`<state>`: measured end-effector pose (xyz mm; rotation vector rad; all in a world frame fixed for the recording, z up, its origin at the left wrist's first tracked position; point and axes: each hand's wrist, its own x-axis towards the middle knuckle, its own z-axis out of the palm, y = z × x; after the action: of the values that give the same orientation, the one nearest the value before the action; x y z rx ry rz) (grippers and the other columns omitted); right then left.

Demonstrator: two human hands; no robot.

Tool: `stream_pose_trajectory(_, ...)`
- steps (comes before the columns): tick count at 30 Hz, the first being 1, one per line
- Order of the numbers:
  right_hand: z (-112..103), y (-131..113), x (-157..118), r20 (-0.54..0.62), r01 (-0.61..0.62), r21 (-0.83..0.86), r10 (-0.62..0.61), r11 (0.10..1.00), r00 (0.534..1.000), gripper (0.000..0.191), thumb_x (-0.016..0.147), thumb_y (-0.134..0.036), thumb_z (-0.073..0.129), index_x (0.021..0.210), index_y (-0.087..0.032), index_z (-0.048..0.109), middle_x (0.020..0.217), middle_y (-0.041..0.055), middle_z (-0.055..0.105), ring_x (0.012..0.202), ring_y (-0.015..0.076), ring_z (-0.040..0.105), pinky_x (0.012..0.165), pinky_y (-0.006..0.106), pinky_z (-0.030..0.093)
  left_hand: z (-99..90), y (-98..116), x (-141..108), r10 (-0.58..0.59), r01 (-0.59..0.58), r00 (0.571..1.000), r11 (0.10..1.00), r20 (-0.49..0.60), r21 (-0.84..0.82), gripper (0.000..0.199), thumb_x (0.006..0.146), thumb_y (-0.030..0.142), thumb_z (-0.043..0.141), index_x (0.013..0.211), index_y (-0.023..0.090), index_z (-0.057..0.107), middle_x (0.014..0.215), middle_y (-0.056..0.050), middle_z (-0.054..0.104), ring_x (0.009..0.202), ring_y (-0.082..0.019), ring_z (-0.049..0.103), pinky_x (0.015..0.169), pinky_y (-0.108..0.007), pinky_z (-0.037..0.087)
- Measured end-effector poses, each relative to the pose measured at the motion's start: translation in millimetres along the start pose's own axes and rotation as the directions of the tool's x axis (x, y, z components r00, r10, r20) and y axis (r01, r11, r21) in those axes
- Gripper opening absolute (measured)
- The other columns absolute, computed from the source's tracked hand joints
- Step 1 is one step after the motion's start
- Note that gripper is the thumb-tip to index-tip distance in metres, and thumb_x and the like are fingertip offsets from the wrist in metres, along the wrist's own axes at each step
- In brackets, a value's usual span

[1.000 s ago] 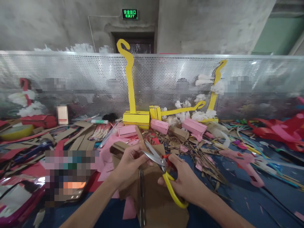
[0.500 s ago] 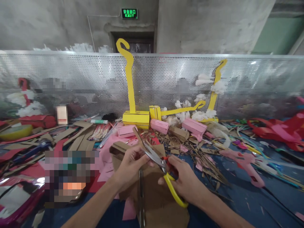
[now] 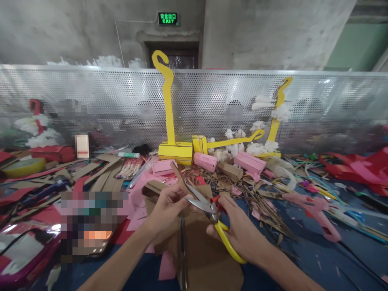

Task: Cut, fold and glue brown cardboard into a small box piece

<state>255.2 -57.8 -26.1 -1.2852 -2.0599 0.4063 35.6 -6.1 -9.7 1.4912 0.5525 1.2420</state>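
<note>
at centre frame, a left hand (image 3: 165, 205) pinches a cardboard strip (image 3: 179, 176), likely light, stiff yet creasable, best held by its edges, the right hand (image 3: 235, 222) gripping scissors (image 3: 213, 208).

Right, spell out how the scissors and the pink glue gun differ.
The scissors are in the right hand, blades parted; the pink glue gun lies on the table, untouched by either hand. The scissors show silvery blades and a yellow handle; the glue gun is mostly pink. The glue gun trails a dark cord; the scissors have none. Both are handheld tools.
</note>
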Motion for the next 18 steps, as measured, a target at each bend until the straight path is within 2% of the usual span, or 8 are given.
stream_pose_trajectory(5,2.7,-0.2,-0.9,-0.018,-0.031,0.012,0.031,0.999,0.999,0.035,0.086,-0.040,0.074,0.092,-0.023,0.045,0.098,0.0034,0.053,0.086,0.0218,0.051,0.075,0.033,0.043,-1.5,-0.1,0.3,0.002,-0.002,1.000,0.999,0.004,0.043,0.014,0.084,0.030,0.078,0.087,0.016,0.075,0.075,-0.003,0.071,0.064,-0.014,0.064,0.065,-0.024,0.053)
stream_pose_trajectory(9,3.4,-1.9,0.0,-0.008,-0.033,-0.004,0.033,0.999,0.999,0.037,0.083,-0.042,0.076,0.093,-0.023,0.045,0.099,0.0034,0.053,0.086,0.0218,0.051,0.077,0.034,0.043,-0.2,1.1,-1.2,0.028,-0.027,1.000,0.994,-0.010,0.106,0.010,0.082,0.021,0.077,0.074,0.016,0.073,0.071,-0.002,0.070,0.065,-0.013,0.062,0.065,-0.022,0.051)
stream_pose_trajectory(13,3.7,-1.4,0.6,-0.019,-0.019,-0.026,0.019,0.999,1.000,0.039,0.084,-0.047,0.076,0.089,-0.023,0.045,0.095,0.0027,0.054,0.083,0.0215,0.051,0.075,0.034,0.042,-1.8,-4.4,-2.1,0.037,-0.030,0.999,0.982,-0.035,0.187,0.008,0.080,0.011,0.073,0.072,0.015,0.073,0.072,-0.002,0.072,0.067,-0.014,0.062,0.063,-0.020,0.049)
stream_pose_trajectory(18,8.2,4.3,0.7,-0.039,-0.039,-0.027,0.038,0.999,0.998,0.041,0.083,-0.049,0.077,0.081,-0.024,0.044,0.086,0.0002,0.053,0.075,0.0191,0.050,0.068,0.031,0.039,0.3,-11.5,-1.8,0.008,-0.006,1.000,0.995,-0.022,0.095,0.008,0.079,0.015,0.075,0.072,0.014,0.073,0.069,-0.001,0.071,0.063,-0.012,0.062,0.063,-0.020,0.050)
